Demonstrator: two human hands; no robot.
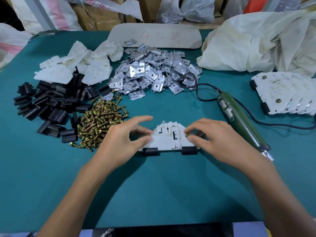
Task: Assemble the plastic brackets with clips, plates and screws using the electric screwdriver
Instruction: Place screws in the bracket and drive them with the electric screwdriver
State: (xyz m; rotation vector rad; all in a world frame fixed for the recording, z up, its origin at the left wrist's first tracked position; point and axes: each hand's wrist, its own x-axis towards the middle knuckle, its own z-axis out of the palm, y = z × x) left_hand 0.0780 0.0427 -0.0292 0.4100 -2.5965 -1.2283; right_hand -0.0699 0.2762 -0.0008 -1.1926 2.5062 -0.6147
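A white plastic bracket (pixel 168 139) lies flat on the green table in front of me, with two black clips (pixel 150 151) on its near edge. My left hand (pixel 123 141) pinches a brass screw (pixel 148 134) at the bracket's left corner. At the right corner my right hand (pixel 212 139) pinches another brass screw (pixel 187 134). The green electric screwdriver (pixel 239 120) lies on the table to the right of my right hand, tip toward me, untouched.
Left of the bracket lie piles of brass screws (pixel 100 120) and black clips (pixel 49 103). Behind them sit white brackets (pixel 77 65) and metal plates (pixel 153 71). Finished brackets (pixel 287 93) are stacked at the right. The screwdriver cord (pixel 198 89) loops across the table.
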